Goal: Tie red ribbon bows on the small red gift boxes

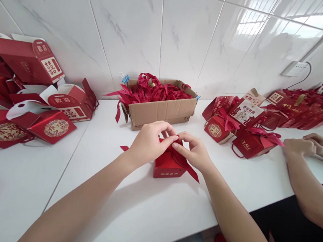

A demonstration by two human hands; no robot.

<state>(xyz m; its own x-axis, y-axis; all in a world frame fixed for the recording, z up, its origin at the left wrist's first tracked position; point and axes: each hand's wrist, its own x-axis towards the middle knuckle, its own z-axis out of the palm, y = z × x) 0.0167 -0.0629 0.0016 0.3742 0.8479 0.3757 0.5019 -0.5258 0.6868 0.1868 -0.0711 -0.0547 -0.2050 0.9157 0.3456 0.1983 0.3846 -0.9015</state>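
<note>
A small red gift box (pixel 169 172) with gold lettering on its front stands on the white table in front of me. A dark red ribbon (pixel 190 170) crosses its top, one tail hanging to the right and another sticking out to the left. Above the box, my left hand (pixel 153 141) pinches the ribbon between thumb and fingers. From the other side, my right hand (pixel 194 150) closes on the ribbon too, its thumb close to the left one. The fingers partly hide the place where the ribbon crosses.
Behind the box stands a cardboard box (pixel 162 111) heaped with red ribbons (pixel 153 89). Open red boxes (pixel 54 125) pile up at the left. Ribboned boxes (pixel 254 144) stand at the right, near another person's hands (pixel 300 145). A tiled wall (pixel 136 30) bounds the table.
</note>
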